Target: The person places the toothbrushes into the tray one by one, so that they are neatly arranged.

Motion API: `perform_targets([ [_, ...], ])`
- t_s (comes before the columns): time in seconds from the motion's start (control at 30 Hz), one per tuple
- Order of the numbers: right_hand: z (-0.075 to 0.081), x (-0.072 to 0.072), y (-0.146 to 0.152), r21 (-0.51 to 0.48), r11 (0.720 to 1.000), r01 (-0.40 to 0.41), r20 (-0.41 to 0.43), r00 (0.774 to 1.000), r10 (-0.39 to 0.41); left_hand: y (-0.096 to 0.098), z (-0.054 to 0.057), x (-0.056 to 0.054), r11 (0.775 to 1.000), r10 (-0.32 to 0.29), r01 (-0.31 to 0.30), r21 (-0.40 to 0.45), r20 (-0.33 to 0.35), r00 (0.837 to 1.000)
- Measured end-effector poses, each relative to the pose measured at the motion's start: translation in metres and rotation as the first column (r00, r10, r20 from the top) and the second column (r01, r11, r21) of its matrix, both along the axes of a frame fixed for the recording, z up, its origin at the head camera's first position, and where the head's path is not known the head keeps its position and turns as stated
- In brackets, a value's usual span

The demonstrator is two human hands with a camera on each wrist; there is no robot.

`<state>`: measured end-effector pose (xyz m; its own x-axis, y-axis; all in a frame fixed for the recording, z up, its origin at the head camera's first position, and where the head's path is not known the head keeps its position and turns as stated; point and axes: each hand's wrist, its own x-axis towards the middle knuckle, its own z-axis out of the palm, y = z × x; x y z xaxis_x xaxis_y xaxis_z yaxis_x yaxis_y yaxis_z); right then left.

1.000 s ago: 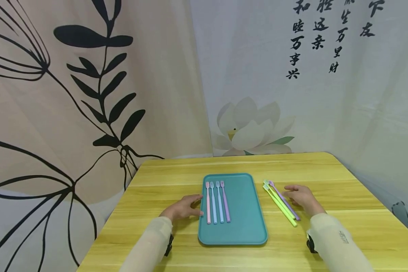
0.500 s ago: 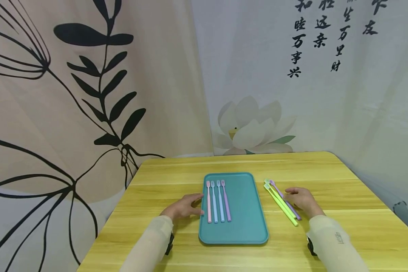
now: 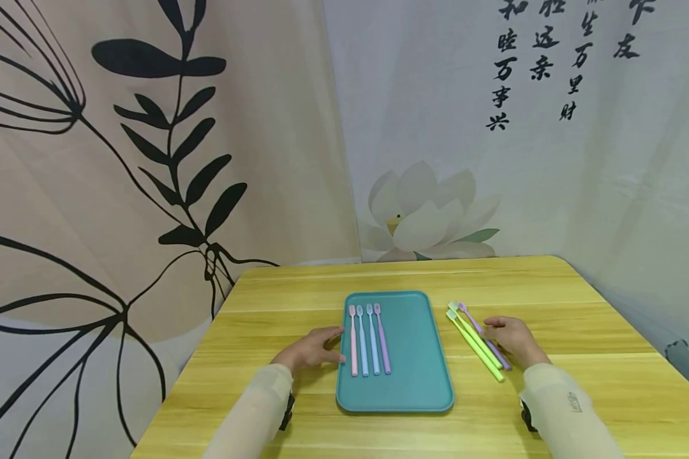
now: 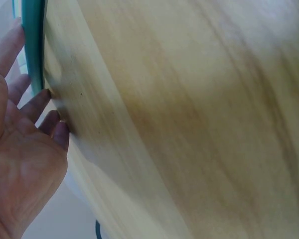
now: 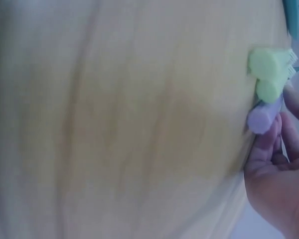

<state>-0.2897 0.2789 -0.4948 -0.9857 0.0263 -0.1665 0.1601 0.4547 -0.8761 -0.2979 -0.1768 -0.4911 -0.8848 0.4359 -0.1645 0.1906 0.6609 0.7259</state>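
Note:
A teal tray (image 3: 416, 382) lies on the table, bearing one pink toothbrush (image 3: 353, 344), two blue toothbrushes (image 3: 363, 344) and one purple toothbrush (image 3: 382, 344) in a row on its left half. My left hand (image 3: 310, 349) rests at the tray's left rim, fingers loosely extended; the left wrist view shows its fingertips against the rim (image 4: 35, 45). Right of the tray lie two green toothbrushes (image 3: 474, 347) and a second purple toothbrush (image 3: 502, 359), slanting and close together. My right hand (image 3: 513, 338) pinches this purple toothbrush between thumb and fingers, partly hiding its handle.
The wooden table (image 3: 298, 287) reaches back to a printed cloth (image 3: 281, 127) with black plants, a pale lotus and written characters. Dark straps (image 3: 286, 411) sit at both wrists, at the sleeve ends.
My right fingers have closed in on the purple toothbrush beside the green ones, and these toothbrushes have shifted very slightly. The left hand and tray stay in place.

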Motion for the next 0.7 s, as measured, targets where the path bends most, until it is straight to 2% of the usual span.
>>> perform_targets([
  [0.2, 0.003, -0.004, 0.008, -0.05, 0.997, -0.06, 0.052, 0.997, 0.062, 0.001, 0.001, 0.0, 1.0, -0.003, 0.003, -0.008, -0.003, 1.0],
  [0.4, 0.001, -0.01, 0.012, -0.01, 0.997, -0.076, 0.071, 0.995, 0.077, 0.0, 0.001, 0.001, 1.0, -0.001, 0.001, -0.017, -0.005, 1.0],
  [0.7, 0.001, -0.012, 0.01, 0.062, 0.994, -0.093, 0.034, 0.995, 0.091, -0.001, 0.001, 0.0, 1.0, -0.014, 0.014, -0.027, -0.012, 1.0],
])
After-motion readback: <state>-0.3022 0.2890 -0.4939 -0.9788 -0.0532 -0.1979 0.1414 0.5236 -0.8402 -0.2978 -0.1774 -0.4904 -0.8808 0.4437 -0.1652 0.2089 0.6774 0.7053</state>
